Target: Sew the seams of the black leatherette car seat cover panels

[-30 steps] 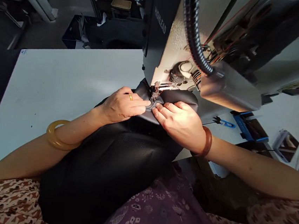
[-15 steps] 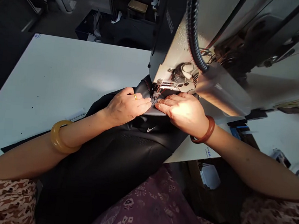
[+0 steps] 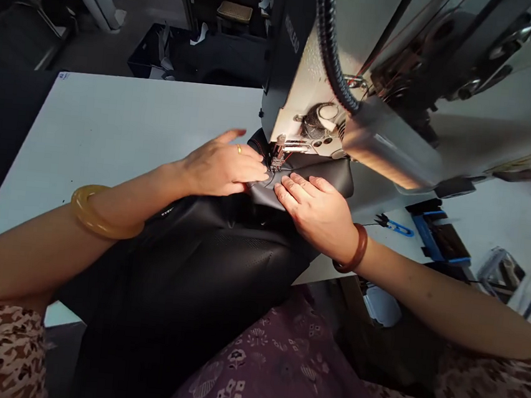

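Note:
A black leather-like piece (image 3: pixel 203 262) runs from my lap up to the presser foot (image 3: pixel 277 158) of a grey sewing machine (image 3: pixel 400 68). My left hand (image 3: pixel 219 166), with a gold ring, lies flat on the material just left of the foot, fingers stretched out and thumb lifted. My right hand (image 3: pixel 314 210) presses its extended fingers on the folded edge just right of the foot. Fingertips of both hands nearly meet below the needle. An amber bangle (image 3: pixel 97 214) sits on my left forearm, a brown bangle (image 3: pixel 352 251) on my right wrist.
The white table (image 3: pixel 112 128) spreads to the left. A blue thread snipper (image 3: pixel 397 226) and a blue tray (image 3: pixel 441 231) lie to the right under the machine arm. A dark bin (image 3: pixel 167 52) stands on the floor beyond the table.
My hands have shifted slightly back toward me with the material, the left thumb has lifted, and the small white logo on the piece is now hidden. The view swung a little.

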`<state>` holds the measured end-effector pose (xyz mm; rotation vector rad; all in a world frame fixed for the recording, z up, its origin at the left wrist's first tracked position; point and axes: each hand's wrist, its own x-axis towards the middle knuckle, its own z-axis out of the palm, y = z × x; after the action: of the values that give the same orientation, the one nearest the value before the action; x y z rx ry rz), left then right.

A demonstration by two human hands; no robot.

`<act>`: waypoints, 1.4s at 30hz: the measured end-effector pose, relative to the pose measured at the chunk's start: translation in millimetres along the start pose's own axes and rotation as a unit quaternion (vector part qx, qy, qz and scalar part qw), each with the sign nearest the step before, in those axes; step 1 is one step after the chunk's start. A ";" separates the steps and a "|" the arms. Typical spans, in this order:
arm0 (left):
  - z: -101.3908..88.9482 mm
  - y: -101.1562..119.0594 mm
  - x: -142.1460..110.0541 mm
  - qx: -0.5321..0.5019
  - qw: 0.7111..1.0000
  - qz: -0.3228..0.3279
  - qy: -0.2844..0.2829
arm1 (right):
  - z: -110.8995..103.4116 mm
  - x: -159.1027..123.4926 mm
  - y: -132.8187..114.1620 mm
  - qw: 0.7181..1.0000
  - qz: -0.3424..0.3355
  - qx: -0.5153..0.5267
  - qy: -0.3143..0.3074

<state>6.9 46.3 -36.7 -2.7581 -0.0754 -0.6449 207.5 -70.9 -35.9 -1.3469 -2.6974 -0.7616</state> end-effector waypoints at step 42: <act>7.9 28.5 -4.0 0.071 0.992 -0.107 -0.006 | 18.0 -5.8 -0.1 0.997 0.055 0.058 0.020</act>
<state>10.0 21.7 -53.3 -2.6372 -0.4098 -0.6483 214.4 -67.3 -53.2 -1.4218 -2.5681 -0.6056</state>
